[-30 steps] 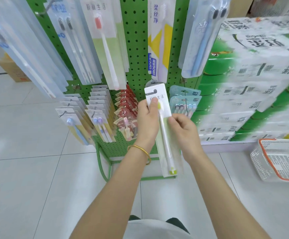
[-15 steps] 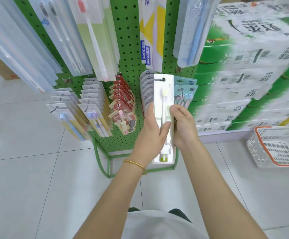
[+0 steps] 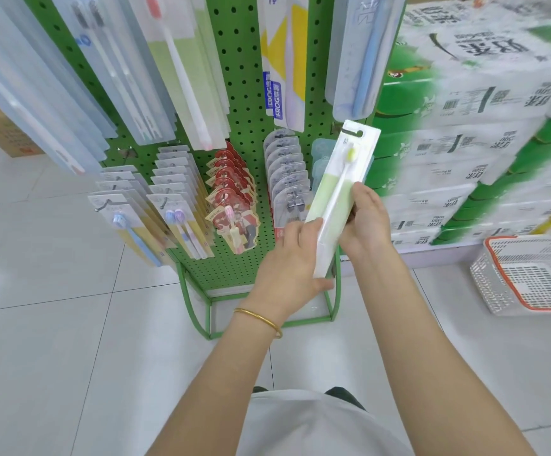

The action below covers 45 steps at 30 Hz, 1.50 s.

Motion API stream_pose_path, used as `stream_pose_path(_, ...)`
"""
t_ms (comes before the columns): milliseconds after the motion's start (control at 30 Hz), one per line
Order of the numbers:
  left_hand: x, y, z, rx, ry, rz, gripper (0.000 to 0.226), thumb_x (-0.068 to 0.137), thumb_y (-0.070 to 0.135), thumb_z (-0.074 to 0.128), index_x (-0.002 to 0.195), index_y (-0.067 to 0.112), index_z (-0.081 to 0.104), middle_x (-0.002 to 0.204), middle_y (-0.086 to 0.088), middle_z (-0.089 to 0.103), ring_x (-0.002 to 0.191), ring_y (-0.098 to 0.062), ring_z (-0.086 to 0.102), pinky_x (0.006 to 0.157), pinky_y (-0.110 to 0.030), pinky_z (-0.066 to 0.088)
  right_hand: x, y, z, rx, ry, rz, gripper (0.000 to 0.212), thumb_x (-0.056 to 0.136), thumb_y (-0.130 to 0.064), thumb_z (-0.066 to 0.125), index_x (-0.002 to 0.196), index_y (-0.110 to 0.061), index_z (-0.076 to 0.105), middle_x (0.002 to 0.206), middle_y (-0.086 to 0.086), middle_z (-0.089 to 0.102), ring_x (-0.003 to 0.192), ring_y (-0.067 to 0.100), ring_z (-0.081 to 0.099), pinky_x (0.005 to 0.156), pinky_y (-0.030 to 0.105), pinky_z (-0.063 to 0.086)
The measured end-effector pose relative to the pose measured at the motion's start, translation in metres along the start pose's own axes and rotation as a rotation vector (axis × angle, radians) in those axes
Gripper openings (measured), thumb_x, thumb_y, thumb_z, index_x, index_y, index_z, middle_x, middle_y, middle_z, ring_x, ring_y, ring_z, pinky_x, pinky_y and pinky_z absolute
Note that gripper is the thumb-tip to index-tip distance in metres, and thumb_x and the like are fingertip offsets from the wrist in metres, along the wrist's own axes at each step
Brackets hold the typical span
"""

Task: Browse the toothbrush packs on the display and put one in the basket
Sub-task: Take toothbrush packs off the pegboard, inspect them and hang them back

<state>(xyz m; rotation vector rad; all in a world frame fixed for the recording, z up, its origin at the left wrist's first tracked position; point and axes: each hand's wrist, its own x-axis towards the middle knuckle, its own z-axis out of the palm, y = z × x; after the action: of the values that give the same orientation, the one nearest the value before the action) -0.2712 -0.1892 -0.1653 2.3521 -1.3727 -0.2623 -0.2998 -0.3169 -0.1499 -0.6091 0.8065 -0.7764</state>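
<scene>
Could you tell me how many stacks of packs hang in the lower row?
5, from left: blue-brush stack, purple-brush stack, red stack, grey stack, teal stack partly behind the held pack.

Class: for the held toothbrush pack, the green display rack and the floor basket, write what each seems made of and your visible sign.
The toothbrush pack: likely printed card under a clear, glossy plastic blister; the brush shows through a shiny cover. The display rack: probably painted metal pegboard; regular holes, thin tube frame. The basket: seemingly moulded plastic; white lattice walls, orange rim.
</scene>
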Motion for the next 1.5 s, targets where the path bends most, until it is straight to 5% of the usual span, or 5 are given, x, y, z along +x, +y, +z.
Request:
stream_pose_path(267, 0.004, -0.002, -0.010, -0.463, -0.198, -0.107, 0.081, 0.077, 0.006, 0.060, 0.144, 0.023, 0.018, 0.134, -0.006, 0.031, 0.119, -0.021, 0.041, 0.090, -0.028, 0.042, -0.001, -0.010, -0.009, -0.079, -0.188, 0.163, 0.014, 0.092, -0.024, 0.058, 0.100, -0.013, 0.056, 0.083, 0.005, 0.060, 0.070, 0.020, 0.058, 0.067, 0.032, 0.051)
stream_pose_path(600, 0.003, -0.009, -0.016, -1.011, -0.253, -0.232, 0.036, 0.093, -0.001, 0.050, 0.122, 0.020, 0.045, 0.116, -0.001, 0.058, 0.084, -0.021, 0.070, 0.073, -0.032, 0.059, -0.007, -0.011, -0.013, -0.268, -0.221, 0.022, 0.017, 0.092, 0.000, 0.053, 0.091, -0.013, 0.063, 0.085, 0.000, 0.070, 0.070, 0.010, 0.064, 0.062, 0.026, 0.051)
stream_pose_path(733, 0.005, -0.009, -0.020, -0.875, -0.152, -0.226, 0.010, 0.096, 0.019, 0.051, 0.104, 0.024, 0.056, 0.094, 0.011, 0.065, 0.072, 0.007, 0.061, 0.066, -0.010, 0.050, -0.010, -0.016, -0.014, -0.323, -0.316, -0.008, 0.016, 0.090, 0.001, 0.055, 0.089, -0.013, 0.064, 0.083, 0.000, 0.072, 0.072, 0.014, 0.066, 0.063, 0.027, 0.051)
stream_pose_path(1233, 0.042, -0.016, -0.111, -1.018, 0.530, -0.249, 0.008, 0.096, 0.018, 0.050, 0.094, 0.018, 0.058, 0.083, -0.004, 0.062, 0.071, -0.014, 0.059, 0.061, -0.028, 0.049, -0.020, -0.003, 0.011, -0.510, -0.756, 0.008, 0.014, 0.073, -0.008, 0.071, 0.085, -0.015, 0.072, 0.085, 0.008, 0.072, 0.073, 0.025, 0.064, 0.073, 0.041, 0.043)
stream_pose_path(1500, 0.040, -0.031, -0.163, -1.399, 0.332, -0.101, 0.020, 0.100, 0.012, 0.040, 0.094, 0.006, 0.058, 0.079, -0.002, 0.058, 0.069, -0.011, 0.055, 0.070, -0.031, 0.046, -0.020, 0.005, 0.061, -0.385, -1.050, 0.176, 0.079, 0.065, -0.032, 0.085, 0.128, 0.000, 0.050, 0.124, 0.020, 0.061, 0.113, 0.035, 0.059, 0.095, 0.048, 0.047)
